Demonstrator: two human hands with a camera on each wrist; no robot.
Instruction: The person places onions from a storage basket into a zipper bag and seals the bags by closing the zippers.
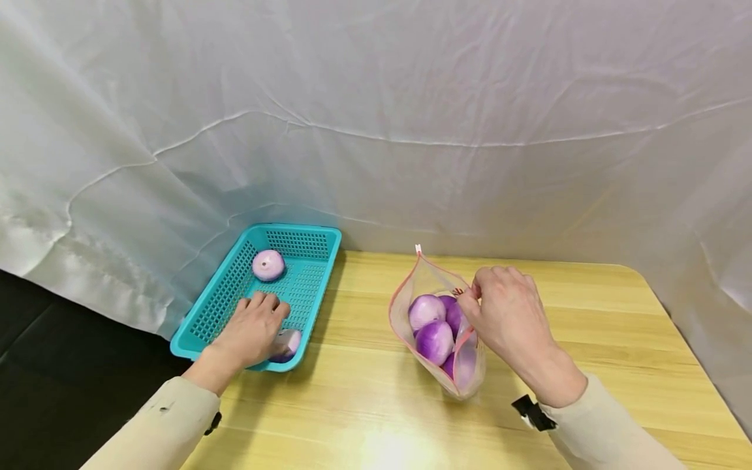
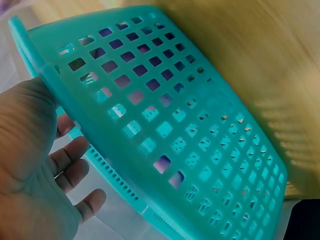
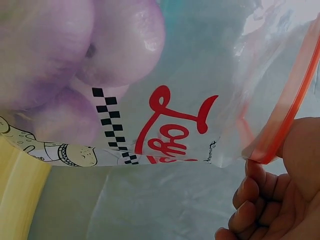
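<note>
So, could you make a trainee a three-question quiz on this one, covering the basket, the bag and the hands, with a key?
1. Count: how many onions show in the basket?

2. True or false: the bag is zipped shut.

3. Multiple choice: the right hand pinches (A) the basket's rim, (B) an onion, (C) the bag's edge.

Key:
1. Two, one of them partly hidden by the left hand.
2. False; its mouth gapes open.
3. C.

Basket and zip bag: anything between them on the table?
Nothing there: only bare wooden tabletop between the basket and the bag, seen in the head view.
</note>
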